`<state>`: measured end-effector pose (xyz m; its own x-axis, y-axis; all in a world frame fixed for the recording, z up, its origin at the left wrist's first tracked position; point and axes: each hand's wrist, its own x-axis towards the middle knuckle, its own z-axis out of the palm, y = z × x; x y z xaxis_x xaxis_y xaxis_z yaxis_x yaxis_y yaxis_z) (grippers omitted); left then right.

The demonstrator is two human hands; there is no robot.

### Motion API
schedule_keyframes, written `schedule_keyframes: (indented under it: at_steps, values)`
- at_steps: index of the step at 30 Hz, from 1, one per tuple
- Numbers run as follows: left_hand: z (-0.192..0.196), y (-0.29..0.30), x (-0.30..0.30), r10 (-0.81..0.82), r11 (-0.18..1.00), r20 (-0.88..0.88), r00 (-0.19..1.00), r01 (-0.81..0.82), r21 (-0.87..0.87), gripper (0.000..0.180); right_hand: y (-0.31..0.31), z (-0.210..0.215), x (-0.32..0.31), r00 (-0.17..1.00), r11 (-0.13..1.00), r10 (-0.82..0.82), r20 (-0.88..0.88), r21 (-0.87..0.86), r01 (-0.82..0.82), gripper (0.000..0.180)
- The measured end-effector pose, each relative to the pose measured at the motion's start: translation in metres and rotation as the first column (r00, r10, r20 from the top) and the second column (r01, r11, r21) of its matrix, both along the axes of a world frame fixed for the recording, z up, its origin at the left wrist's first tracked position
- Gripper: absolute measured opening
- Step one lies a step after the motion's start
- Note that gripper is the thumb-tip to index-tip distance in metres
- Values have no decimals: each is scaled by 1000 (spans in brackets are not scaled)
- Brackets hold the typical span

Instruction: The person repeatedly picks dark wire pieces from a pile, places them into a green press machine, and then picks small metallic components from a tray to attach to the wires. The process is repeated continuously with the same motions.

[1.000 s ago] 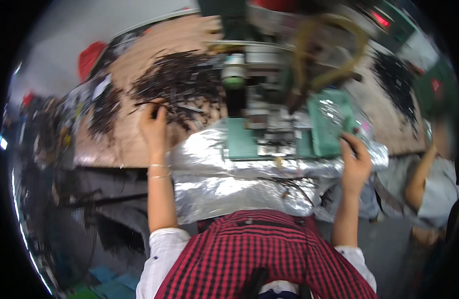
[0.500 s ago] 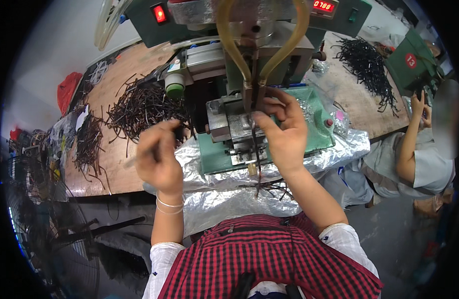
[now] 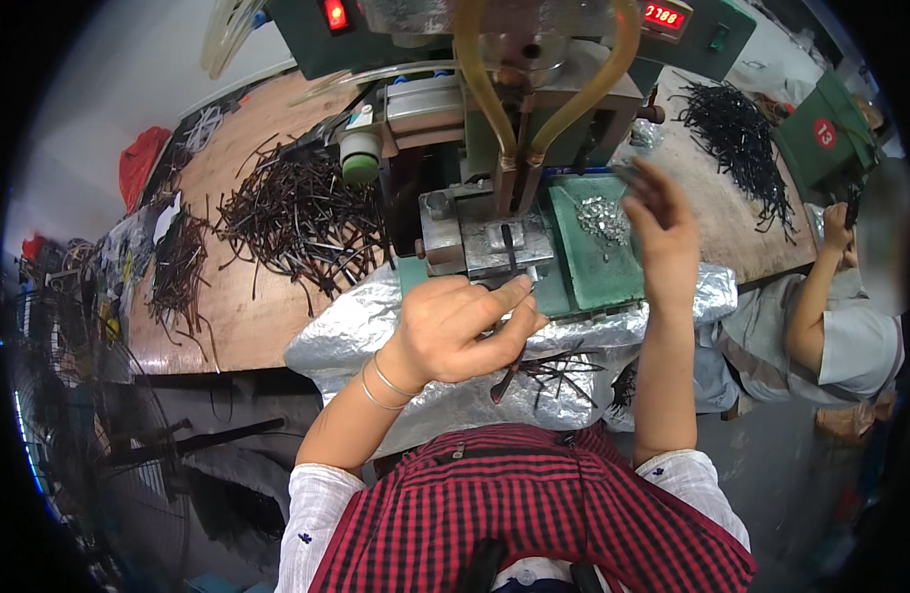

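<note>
My left hand [image 3: 460,331] is closed in a pinch on a dark thin cable [image 3: 509,247], just in front of the metal fixture [image 3: 479,237] of a bench press. One end of the cable lies on the fixture's block, under the press's two upright bars [image 3: 514,188]. Its other end comes out below my fingers, over the silver foil. Raised to the right, my right hand [image 3: 664,222] is beside the green tray [image 3: 593,287], near a heap of small shiny metal pieces [image 3: 603,219]. Motion smears its fingertips, so whether they hold anything is unclear.
Large piles of dark cables lie on the wooden bench, one pile [image 3: 297,217] at left and another [image 3: 736,148] at far right. Several cables [image 3: 563,376] rest on the silver foil [image 3: 415,415] before me. Two yellowish hoses [image 3: 479,89] hang ahead. A co-worker's arm [image 3: 816,296] is at right.
My left hand has moved right and forward from beside the press to pinch the cable. My right hand has left the fixture and swung right to the tray. The view has shifted slightly.
</note>
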<state>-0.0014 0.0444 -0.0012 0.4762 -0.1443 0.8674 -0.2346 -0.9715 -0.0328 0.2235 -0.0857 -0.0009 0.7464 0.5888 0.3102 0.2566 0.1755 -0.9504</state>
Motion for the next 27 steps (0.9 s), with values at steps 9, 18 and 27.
schedule_keyframes:
  at_steps: [9, 18, 27]
  values:
    - [-5, 0, -5, 37, 999, -15, 999, -37, -8, 25, -39, -78, 2, 873, 828, -75, 482, -458, 324, 16]
    - [-13, -22, -73, 362, 919, -117, 925, -375, -119, 32, -32, -93, 0, 693, 802, -64, 718, -376, 464, 12]
    - [-56, 94, -96, 779, 378, -560, 284, -924, 57, 6, -12, -76, -5, 733, 905, -145, 664, -211, 370, 19]
